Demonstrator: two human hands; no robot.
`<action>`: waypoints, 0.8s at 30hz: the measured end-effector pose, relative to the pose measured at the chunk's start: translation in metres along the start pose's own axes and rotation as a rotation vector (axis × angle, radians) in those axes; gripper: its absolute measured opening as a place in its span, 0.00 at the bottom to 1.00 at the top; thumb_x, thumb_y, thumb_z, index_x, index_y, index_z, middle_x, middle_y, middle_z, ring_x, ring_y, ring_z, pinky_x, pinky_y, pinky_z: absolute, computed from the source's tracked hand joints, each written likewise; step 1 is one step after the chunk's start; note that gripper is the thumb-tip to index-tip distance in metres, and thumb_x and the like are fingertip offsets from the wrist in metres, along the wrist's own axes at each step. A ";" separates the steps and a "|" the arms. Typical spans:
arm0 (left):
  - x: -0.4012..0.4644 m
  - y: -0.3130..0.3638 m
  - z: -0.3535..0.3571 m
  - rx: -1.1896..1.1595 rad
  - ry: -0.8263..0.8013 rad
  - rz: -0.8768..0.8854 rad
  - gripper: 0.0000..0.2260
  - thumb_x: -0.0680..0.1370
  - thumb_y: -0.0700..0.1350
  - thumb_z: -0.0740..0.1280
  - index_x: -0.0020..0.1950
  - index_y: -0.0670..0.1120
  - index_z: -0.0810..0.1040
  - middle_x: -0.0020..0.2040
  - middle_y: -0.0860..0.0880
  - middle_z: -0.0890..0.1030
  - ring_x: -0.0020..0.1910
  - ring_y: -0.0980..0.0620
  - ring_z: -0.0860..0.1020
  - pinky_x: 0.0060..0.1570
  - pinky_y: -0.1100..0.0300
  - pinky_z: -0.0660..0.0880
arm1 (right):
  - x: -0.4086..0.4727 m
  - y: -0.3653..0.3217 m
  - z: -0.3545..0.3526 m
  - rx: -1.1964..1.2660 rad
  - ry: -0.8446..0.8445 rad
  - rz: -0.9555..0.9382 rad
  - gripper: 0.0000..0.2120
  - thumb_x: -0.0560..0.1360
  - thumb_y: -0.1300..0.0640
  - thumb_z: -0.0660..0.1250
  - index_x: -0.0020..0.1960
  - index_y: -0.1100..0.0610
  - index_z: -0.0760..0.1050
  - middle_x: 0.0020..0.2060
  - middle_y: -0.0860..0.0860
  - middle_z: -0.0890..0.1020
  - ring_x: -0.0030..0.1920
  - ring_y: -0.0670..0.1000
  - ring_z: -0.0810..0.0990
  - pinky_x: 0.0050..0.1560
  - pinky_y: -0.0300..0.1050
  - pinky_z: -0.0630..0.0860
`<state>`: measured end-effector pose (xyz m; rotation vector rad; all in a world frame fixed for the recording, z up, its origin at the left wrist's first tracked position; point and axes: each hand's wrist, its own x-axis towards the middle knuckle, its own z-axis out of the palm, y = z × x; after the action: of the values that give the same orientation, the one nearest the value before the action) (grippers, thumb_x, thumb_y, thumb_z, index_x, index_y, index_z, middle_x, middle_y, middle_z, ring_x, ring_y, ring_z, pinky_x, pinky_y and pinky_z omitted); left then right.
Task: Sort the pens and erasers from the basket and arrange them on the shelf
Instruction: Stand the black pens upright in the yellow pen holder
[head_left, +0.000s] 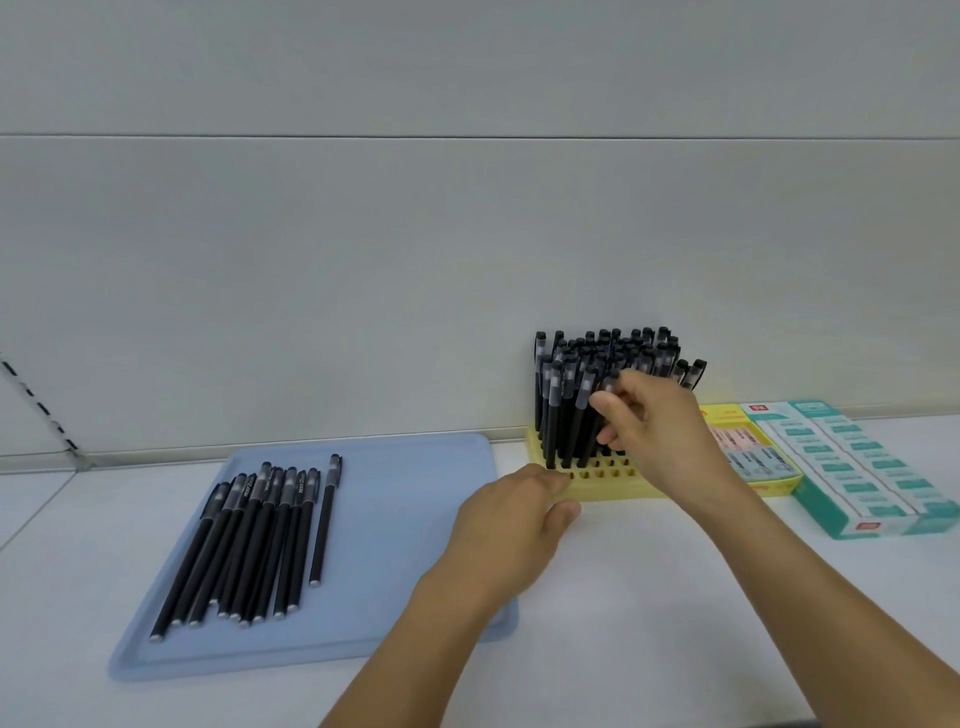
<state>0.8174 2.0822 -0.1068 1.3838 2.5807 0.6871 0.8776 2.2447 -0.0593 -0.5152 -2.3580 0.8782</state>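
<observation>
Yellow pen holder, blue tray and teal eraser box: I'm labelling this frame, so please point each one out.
yellow pen holder (608, 486): head view, its front edge with empty slots.
blue tray (415, 499): head view, bare surface right of the loose pens.
teal eraser box (852, 467): head view, its top face.

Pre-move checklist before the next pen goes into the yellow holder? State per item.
1. Right hand pinching a pen among the standing ones: ok.
2. Left hand steadying the yellow holder at its front corner: ok.
3. Free slots in the holder's front rows: ok.
4. Pen tip seated in a slot: cannot tell, hidden by the fingers.
5. Loose pens remaining on the blue tray: ok.
6. Eraser boxes right of the holder, apart from both hands: ok.
</observation>
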 end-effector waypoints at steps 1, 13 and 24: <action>0.001 0.000 -0.001 0.009 -0.002 0.001 0.18 0.83 0.54 0.57 0.71 0.52 0.71 0.68 0.53 0.73 0.63 0.50 0.74 0.60 0.54 0.72 | -0.001 -0.001 0.002 -0.013 -0.010 0.011 0.10 0.79 0.55 0.64 0.41 0.58 0.74 0.32 0.51 0.81 0.33 0.47 0.83 0.40 0.55 0.80; -0.083 -0.085 -0.061 0.092 0.433 -0.284 0.24 0.81 0.55 0.60 0.75 0.48 0.65 0.76 0.50 0.63 0.77 0.50 0.55 0.76 0.56 0.49 | -0.052 -0.072 0.076 -0.018 -0.073 -0.229 0.04 0.76 0.45 0.63 0.49 0.44 0.71 0.35 0.41 0.77 0.37 0.42 0.75 0.36 0.43 0.69; -0.116 -0.133 -0.069 0.002 0.336 -0.557 0.18 0.80 0.45 0.62 0.70 0.45 0.67 0.70 0.46 0.69 0.68 0.47 0.62 0.65 0.59 0.59 | -0.056 -0.131 0.171 -0.349 -0.649 -0.231 0.24 0.77 0.40 0.62 0.64 0.55 0.66 0.56 0.53 0.72 0.52 0.57 0.76 0.44 0.48 0.70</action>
<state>0.7603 1.9019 -0.1162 0.5177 3.0095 0.8647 0.7942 2.0417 -0.0966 -0.0745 -3.1131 0.5795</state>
